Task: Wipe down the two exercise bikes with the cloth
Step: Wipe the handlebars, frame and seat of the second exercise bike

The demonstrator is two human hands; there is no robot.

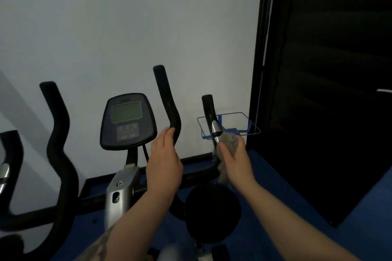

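An exercise bike stands in front of me, with a grey console (pixel 128 122) at its middle and black curved handlebars. My left hand (pixel 164 160) grips the inner right handlebar (pixel 167 104) near its bend. My right hand (pixel 235 162) holds a grey cloth (pixel 230 141) wrapped around the outer right handlebar (pixel 209 110), just below its silver sensor plate (pixel 216 131). The inner left handlebar (pixel 57 131) rises on the left side. Part of another black handlebar (pixel 10 154) with a silver plate shows at the far left edge.
A white wall (pixel 127 27) is close behind the bike. A blue wire basket (pixel 246 125) sits by the wall behind the right handlebar. A dark doorway or panel (pixel 328 91) fills the right. The floor (pixel 286 229) is blue. A black round part (pixel 212 212) sits below my right hand.
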